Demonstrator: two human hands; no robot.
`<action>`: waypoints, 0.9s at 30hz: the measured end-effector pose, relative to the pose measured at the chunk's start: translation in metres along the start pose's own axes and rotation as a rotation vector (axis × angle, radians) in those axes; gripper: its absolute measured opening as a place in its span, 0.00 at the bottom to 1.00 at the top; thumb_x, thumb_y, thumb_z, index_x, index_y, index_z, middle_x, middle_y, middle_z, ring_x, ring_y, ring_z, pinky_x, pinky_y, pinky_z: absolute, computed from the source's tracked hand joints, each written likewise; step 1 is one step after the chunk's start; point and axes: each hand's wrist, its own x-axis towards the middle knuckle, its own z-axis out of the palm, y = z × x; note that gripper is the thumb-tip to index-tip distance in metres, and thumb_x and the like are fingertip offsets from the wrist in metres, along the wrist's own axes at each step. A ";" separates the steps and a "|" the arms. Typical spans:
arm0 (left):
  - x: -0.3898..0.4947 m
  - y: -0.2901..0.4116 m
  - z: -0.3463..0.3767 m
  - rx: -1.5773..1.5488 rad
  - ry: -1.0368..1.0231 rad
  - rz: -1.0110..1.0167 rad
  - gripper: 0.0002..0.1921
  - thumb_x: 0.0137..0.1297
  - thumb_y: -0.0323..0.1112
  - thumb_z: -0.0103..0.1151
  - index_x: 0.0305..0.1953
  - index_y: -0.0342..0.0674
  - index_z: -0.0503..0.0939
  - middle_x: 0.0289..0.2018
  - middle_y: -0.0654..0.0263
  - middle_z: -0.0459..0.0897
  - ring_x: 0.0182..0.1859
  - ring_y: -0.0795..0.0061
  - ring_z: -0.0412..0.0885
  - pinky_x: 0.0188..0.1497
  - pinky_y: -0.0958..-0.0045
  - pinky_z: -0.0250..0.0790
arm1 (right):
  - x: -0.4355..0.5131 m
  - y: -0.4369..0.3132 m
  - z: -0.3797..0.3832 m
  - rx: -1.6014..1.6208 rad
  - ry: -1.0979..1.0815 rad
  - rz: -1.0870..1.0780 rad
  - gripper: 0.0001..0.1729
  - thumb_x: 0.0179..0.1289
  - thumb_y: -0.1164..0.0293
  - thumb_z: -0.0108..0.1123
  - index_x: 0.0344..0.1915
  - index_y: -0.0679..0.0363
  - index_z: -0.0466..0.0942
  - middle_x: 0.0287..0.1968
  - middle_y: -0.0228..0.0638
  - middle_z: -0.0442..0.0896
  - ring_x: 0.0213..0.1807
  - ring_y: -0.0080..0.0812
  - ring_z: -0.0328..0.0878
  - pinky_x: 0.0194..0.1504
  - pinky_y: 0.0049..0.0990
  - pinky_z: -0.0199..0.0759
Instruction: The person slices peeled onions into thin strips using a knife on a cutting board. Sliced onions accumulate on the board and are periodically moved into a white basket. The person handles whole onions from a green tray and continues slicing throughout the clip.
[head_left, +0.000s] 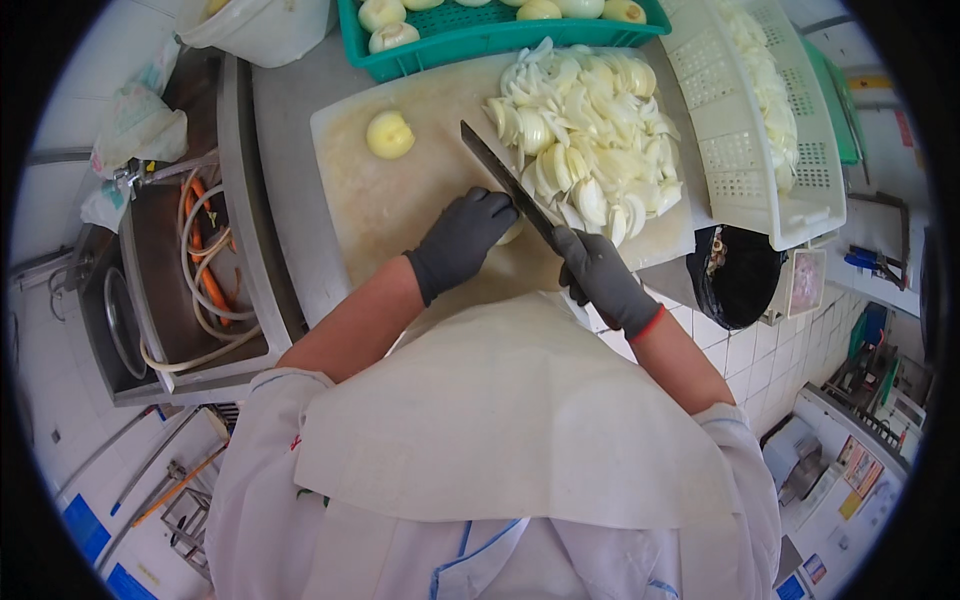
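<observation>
My left hand (469, 236), in a dark grey glove, is curled over a piece of onion (510, 232) on the cutting board (360, 199). Most of that piece is hidden under the fingers. A kitchen knife (506, 176) is gripped by its handle in my gloved right hand (604, 274). Its dark blade slants up and to the left, just right of my left fingers. A large heap of sliced onion (592, 135) covers the board's right side. Alone on the upper left of the board lies a peeled onion (390, 135).
Beyond the board stands a green plastic crate (517, 34) of peeled onions. A white perforated basket (712, 112) on the right holds sliced onion. Below it is a bin with a black bag (739, 281). A sink (161, 300) with a hose and carrots lies left, near a white bucket (259, 34).
</observation>
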 end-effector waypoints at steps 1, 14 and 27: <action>-0.001 0.000 0.000 0.007 0.010 0.014 0.17 0.61 0.23 0.49 0.52 0.32 0.78 0.53 0.52 0.79 0.54 0.51 0.73 0.61 0.57 0.67 | -0.003 0.000 0.002 -0.003 -0.002 -0.030 0.34 0.77 0.45 0.49 0.54 0.69 0.78 0.20 0.33 0.75 0.16 0.22 0.68 0.19 0.24 0.64; -0.010 -0.007 0.014 -0.025 0.126 0.009 0.16 0.62 0.25 0.52 0.51 0.33 0.80 0.53 0.53 0.80 0.56 0.51 0.74 0.61 0.59 0.69 | -0.011 -0.002 0.014 -0.016 0.028 0.014 0.36 0.76 0.41 0.49 0.46 0.69 0.80 0.20 0.34 0.76 0.17 0.23 0.70 0.19 0.26 0.65; -0.015 -0.010 0.021 0.023 0.199 0.008 0.14 0.56 0.25 0.59 0.46 0.34 0.81 0.50 0.54 0.80 0.54 0.51 0.74 0.58 0.57 0.70 | -0.013 0.000 0.019 -0.156 0.048 -0.018 0.32 0.77 0.45 0.50 0.45 0.68 0.78 0.20 0.34 0.76 0.17 0.24 0.70 0.21 0.25 0.65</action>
